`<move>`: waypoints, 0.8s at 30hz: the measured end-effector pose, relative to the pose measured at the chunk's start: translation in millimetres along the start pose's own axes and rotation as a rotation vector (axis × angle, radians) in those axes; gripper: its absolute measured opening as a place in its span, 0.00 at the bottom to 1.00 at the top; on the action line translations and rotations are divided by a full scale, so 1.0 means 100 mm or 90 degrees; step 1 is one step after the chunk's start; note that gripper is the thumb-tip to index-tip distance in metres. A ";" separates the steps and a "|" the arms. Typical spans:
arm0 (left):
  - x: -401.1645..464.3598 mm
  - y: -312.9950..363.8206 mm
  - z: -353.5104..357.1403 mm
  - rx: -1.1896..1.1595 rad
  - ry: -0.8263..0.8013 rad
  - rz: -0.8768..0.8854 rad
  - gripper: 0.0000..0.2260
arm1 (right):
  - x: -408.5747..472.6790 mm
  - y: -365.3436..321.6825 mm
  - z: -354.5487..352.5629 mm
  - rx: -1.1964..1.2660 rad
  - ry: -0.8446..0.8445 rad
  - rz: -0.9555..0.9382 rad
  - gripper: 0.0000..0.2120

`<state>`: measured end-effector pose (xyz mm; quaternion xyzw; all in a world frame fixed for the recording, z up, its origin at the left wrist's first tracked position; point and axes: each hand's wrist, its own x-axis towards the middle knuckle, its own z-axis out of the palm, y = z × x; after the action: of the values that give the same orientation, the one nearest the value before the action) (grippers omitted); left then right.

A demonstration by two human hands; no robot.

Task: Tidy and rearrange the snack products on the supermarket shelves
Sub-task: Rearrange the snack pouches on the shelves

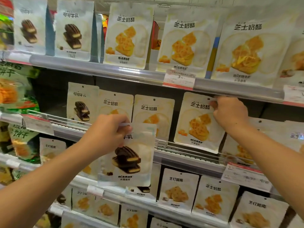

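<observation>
My left hand (107, 132) grips the top edge of a white pouch with a chocolate biscuit picture (130, 160), held in the air in front of the middle shelf. My right hand (230, 112) pinches the top right corner of a cream pouch with a yellow cheese biscuit picture (197, 127), which stands tilted on the middle shelf (189, 155). Left of it on that shelf stand two more cheese pouches (153, 111) and one chocolate pouch (80, 102).
The top shelf (98, 66) carries chocolate pouches at the left and cheese pouches (184, 45) at the right, with a price tag (179, 79) on its rail. Lower shelves hold several more pouches (179, 186). Green snack bags (14, 89) hang at the far left.
</observation>
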<state>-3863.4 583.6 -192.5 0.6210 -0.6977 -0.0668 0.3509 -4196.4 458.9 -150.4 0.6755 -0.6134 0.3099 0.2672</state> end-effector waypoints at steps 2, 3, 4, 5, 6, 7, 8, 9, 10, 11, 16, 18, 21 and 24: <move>0.01 0.00 0.05 0.001 -0.008 -0.007 0.04 | 0.05 0.00 0.07 0.024 -0.023 0.003 0.09; 0.02 0.00 0.07 -0.003 -0.011 -0.013 0.04 | 0.08 0.00 0.11 0.037 -0.042 0.010 0.09; 0.02 0.01 0.08 -0.009 -0.011 -0.019 0.04 | 0.11 0.00 0.14 0.039 -0.063 0.017 0.09; 0.03 0.01 0.09 -0.015 -0.010 -0.024 0.04 | 0.14 0.00 0.16 0.031 -0.083 0.019 0.10; 0.03 0.02 0.10 -0.019 -0.009 -0.028 0.04 | 0.16 0.00 0.19 0.017 -0.098 0.014 0.11; 0.04 0.02 0.10 -0.021 -0.008 -0.032 0.04 | 0.18 0.00 0.21 0.006 -0.112 0.007 0.12; 0.05 0.02 0.11 -0.019 -0.008 -0.036 0.04 | 0.19 0.00 0.23 0.003 -0.128 0.007 0.13; 0.06 0.02 0.12 -0.015 -0.009 -0.040 0.04 | 0.20 -0.01 0.25 0.001 -0.150 0.016 0.14; 0.07 0.02 0.12 -0.012 -0.009 -0.043 0.03 | 0.21 -0.01 0.26 -0.001 -0.176 0.028 0.15; 0.08 0.03 0.13 -0.011 -0.010 -0.046 0.03 | 0.22 -0.01 0.26 -0.005 -0.200 0.040 0.16; 0.15 0.06 0.19 0.009 -0.016 -0.042 0.03 | 0.25 -0.07 0.21 -0.027 -0.298 0.061 0.19; 0.19 0.06 0.21 0.010 -0.017 -0.038 0.03 | 0.25 -0.11 0.17 -0.042 -0.341 0.061 0.17; 0.23 0.06 0.26 -0.003 -0.021 -0.037 0.04 | 0.23 -0.14 0.14 -0.081 -0.372 0.055 0.16; 0.25 0.06 0.30 -0.014 -0.027 -0.039 0.04 | 0.20 -0.13 0.07 -0.133 -0.384 0.031 0.19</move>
<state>-3884.7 551.8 -201.6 0.6364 -0.6850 -0.0987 0.3406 -4181.3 441.5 -140.2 0.6908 -0.7095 0.0375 0.1340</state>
